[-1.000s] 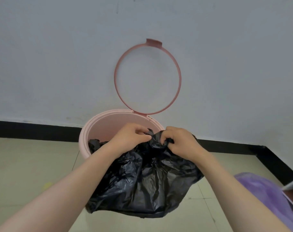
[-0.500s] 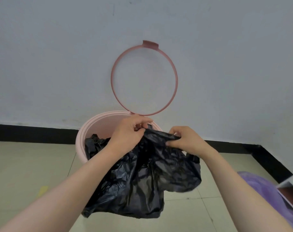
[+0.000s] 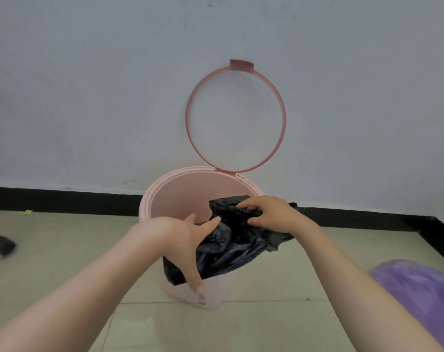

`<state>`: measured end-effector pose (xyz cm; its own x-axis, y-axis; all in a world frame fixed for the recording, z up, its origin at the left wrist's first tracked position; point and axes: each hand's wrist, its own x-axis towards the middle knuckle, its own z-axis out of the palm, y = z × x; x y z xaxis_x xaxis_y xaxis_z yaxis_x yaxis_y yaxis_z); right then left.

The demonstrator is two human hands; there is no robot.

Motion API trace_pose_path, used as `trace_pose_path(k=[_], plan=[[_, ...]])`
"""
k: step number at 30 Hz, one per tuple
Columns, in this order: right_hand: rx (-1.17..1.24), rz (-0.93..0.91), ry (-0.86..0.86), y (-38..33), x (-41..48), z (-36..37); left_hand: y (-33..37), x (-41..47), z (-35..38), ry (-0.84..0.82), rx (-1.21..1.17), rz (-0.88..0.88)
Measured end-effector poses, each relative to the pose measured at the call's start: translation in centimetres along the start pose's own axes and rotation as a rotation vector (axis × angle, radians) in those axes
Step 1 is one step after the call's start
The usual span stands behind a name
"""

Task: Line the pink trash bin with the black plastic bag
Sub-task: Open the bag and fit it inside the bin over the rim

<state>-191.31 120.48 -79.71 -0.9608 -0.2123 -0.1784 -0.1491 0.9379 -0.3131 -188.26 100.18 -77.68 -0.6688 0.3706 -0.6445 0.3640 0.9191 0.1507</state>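
Observation:
The pink trash bin (image 3: 180, 191) stands on the floor against the wall, with its pink hoop ring (image 3: 190, 138) flipped up behind it. A crumpled black plastic bag (image 3: 231, 247) lies over the bin's near and right rim and hangs partly down the front. My right hand (image 3: 269, 214) pinches the bag's upper edge above the bin's right side. My left hand (image 3: 180, 240) rests on the bag at the near rim, fingers spread and thumb pointing down over the bin's front. The bin's far inner wall is bare.
A purple bag (image 3: 424, 295) lies on the tiled floor at the lower right. A dark, blurred object (image 3: 0, 246) lies at the left edge. A black skirting board (image 3: 63, 201) runs along the grey wall and turns at the right corner.
My hands have moved apart and lower. The left hand went from pinching the bag's top edge to pressing it at the near rim. The bag now hangs less far down the bin's front.

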Motion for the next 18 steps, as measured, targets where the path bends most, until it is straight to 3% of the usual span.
trace_pose_path(k=[3, 7, 12, 13, 15, 18], plan=[[0.088, -0.048, 0.058, 0.5, -1.0, -0.6, 0.0, 0.9, 0.4, 0.095, 0.049, 0.078], [0.142, -0.045, 0.19, 1.4, -2.0, -1.3, -2.1, 2.1, -0.7, 0.293, -0.145, 0.16], [0.381, 0.164, 0.549, 1.9, -1.6, -0.7, -5.9, 3.0, -2.1, 0.833, -0.45, -0.089], [0.31, 0.182, 0.574, 1.6, -1.5, -0.4, -6.7, 3.2, -2.1, 0.887, -0.489, -0.131], [0.018, 0.082, 0.6, 0.8, -1.6, 0.0, -7.8, 3.6, -1.7, 0.838, -0.477, -0.166], [-0.279, -0.162, 0.405, -0.7, -1.6, 0.8, -7.2, 3.5, -0.6, 0.701, -0.227, -0.169]])
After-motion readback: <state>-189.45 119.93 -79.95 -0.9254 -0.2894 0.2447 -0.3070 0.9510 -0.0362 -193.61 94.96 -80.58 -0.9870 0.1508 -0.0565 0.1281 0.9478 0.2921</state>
